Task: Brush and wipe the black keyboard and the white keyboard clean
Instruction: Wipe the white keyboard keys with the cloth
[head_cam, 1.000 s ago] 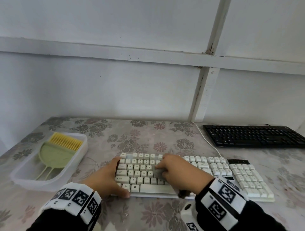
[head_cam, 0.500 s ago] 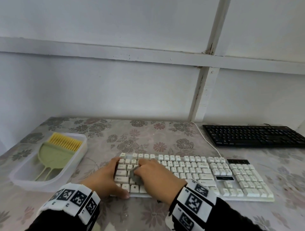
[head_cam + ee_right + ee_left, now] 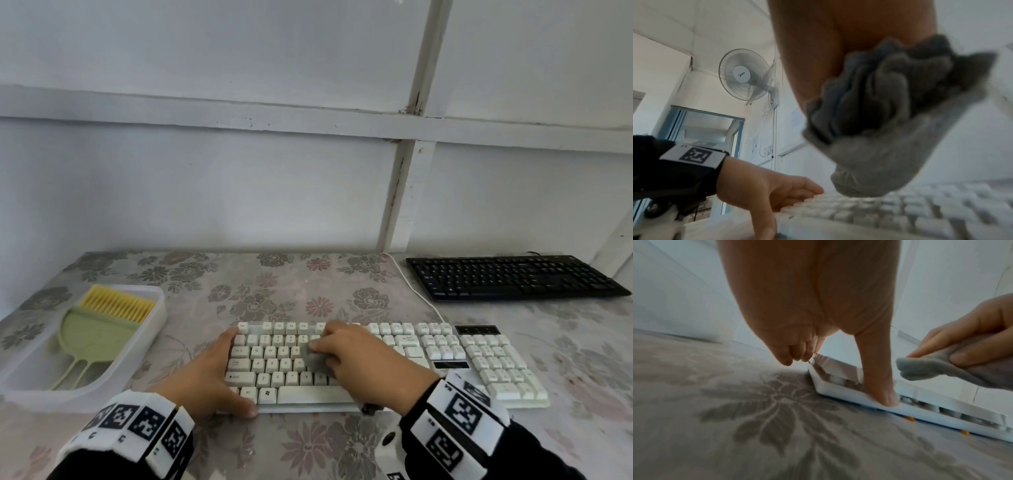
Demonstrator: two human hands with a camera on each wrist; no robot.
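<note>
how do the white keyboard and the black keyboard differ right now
The white keyboard lies near and central; the black keyboard lies far right, by the wall. The left hand holds the white keyboard's left end and the right hand presses a grey cloth on its keys; the black keyboard has no hand on it. Both lie flat, keys up, on the flowered table.

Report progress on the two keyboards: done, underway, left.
Done, seemingly: the brush lies in the tray, so brushing looks finished. Underway: the right hand wipes the white keyboard's left-centre keys with a grey cloth while the left hand grips its left end. Left: its right side, and the black keyboard at the back right, with no hand on it; whether it is already clean cannot be told.
</note>
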